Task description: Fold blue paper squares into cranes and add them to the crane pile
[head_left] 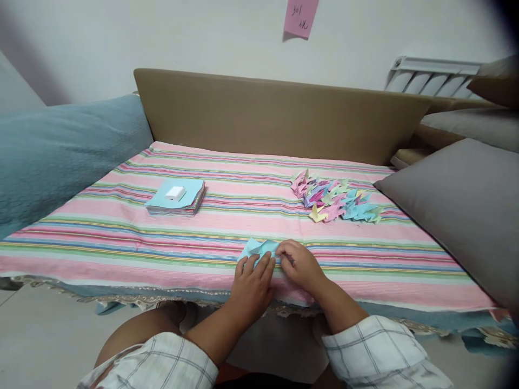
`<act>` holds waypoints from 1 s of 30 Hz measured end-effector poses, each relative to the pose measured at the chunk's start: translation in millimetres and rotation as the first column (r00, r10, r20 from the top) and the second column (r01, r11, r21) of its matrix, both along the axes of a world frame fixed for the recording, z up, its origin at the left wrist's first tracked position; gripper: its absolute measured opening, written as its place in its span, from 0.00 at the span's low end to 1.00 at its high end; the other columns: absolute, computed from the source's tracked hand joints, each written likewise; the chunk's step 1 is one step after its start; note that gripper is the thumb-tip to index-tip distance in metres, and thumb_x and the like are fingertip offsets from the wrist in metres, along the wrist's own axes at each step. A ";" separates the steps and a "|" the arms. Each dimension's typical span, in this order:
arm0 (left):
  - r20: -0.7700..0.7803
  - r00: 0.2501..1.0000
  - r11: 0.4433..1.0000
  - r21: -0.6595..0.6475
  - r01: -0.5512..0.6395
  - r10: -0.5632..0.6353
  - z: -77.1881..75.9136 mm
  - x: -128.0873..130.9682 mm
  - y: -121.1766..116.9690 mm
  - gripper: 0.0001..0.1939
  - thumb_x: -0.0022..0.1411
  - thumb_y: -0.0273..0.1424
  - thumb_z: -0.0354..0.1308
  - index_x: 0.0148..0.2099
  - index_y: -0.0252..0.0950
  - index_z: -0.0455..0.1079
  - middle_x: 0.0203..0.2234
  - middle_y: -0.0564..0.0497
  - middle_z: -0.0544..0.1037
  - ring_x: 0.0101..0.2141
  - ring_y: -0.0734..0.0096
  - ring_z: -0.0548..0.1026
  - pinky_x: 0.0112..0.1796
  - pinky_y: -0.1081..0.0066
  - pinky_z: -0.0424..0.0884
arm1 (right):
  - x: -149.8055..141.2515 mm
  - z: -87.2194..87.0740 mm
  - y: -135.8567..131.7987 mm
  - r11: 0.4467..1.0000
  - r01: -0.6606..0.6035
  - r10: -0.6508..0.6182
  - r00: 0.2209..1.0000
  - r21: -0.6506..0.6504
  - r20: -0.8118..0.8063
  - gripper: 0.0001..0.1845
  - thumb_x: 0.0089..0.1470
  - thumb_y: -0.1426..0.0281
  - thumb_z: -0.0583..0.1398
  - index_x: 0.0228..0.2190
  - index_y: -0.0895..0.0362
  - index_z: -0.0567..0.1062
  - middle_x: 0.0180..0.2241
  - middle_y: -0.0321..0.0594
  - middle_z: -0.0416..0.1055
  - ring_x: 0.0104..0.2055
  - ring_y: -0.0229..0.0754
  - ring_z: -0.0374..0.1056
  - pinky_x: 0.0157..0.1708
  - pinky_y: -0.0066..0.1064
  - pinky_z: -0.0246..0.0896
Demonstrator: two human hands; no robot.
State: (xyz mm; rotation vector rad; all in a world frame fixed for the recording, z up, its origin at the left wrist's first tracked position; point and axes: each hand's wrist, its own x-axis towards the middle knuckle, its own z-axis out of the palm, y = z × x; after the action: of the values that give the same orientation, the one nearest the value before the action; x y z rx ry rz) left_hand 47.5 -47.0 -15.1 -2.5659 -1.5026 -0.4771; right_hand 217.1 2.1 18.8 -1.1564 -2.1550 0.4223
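A light blue sheet of folding paper point(253, 246), partly folded, lies on the striped cloth close to the front edge. Across its near side my left hand point(253, 281) lies flat, fingers stretched out and pressing the paper down. At the paper's right end my right hand point(300, 263) pinches the edge between thumb and curled fingers. Part of the paper is hidden under the fingers. Beyond my hands, to the right, sits a cluster of folded paper cranes point(334, 200) in pink, purple, green, yellow and blue.
To the left stands a stack of square paper point(162, 202) with a small white block point(175, 193) on top. The striped cloth point(243, 205) covers a sofa seat. A blue armrest point(73, 151) bounds the left, a grey cushion point(454, 210) the right, a brown backrest point(275, 116) the rear.
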 end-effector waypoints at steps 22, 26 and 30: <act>-0.044 0.999 0.998 0.069 0.002 0.001 -3.4 -32.5 -10.6 0.29 0.57 0.38 0.54 0.60 0.39 0.57 0.58 0.45 0.61 0.58 0.54 0.56 0.57 0.52 0.47 | -7.0 -5.0 -7.9 0.993 -0.112 0.117 0.952 -0.033 0.282 0.21 0.48 0.80 0.52 0.40 0.53 0.75 0.39 0.41 0.71 0.42 0.41 0.65 0.43 0.33 0.59; -0.029 1.000 0.989 0.145 -0.005 0.010 -7.5 -33.9 -11.2 0.26 0.58 0.36 0.52 0.59 0.41 0.58 0.59 0.46 0.60 0.58 0.54 0.55 0.57 0.51 0.47 | -9.1 -1.8 -10.8 0.994 -0.104 0.113 0.943 -0.043 0.313 0.21 0.48 0.81 0.52 0.41 0.53 0.75 0.38 0.41 0.70 0.41 0.42 0.64 0.42 0.32 0.58; 0.015 0.999 0.981 0.193 -0.036 0.034 -9.4 -36.3 -12.2 0.26 0.57 0.37 0.54 0.59 0.44 0.59 0.54 0.45 0.65 0.56 0.53 0.57 0.57 0.47 0.44 | -11.1 0.3 -13.8 0.995 -0.099 0.102 0.927 -0.027 0.361 0.22 0.48 0.80 0.52 0.42 0.52 0.74 0.38 0.41 0.69 0.40 0.42 0.63 0.41 0.32 0.57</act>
State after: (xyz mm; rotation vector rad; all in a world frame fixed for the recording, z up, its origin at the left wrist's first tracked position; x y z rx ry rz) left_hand 11.1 -59.2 -24.4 -2.3891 -1.4256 -0.6023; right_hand 206.1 -11.8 19.1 -1.2066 -2.5414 0.2769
